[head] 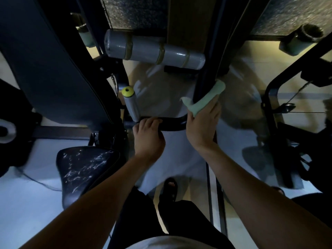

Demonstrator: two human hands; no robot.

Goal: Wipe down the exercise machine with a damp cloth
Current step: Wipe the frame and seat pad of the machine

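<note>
Gym, dim lighting. Weight machine fills view: black tubular steel frame (172,123), dark padded backrest (53,69), scuffed padded seat (84,169) below it. Grey foam roller pad (154,49) wrapped with tape bands across middle. Grey handle grip with yellow end cap (130,101) on frame. Thin steel cable (296,91) running to second machine frame at right. Speckled rubber matting (136,11) beyond, smooth pale floor (27,203) underneath. Person standing in black sandal (169,188).
</note>
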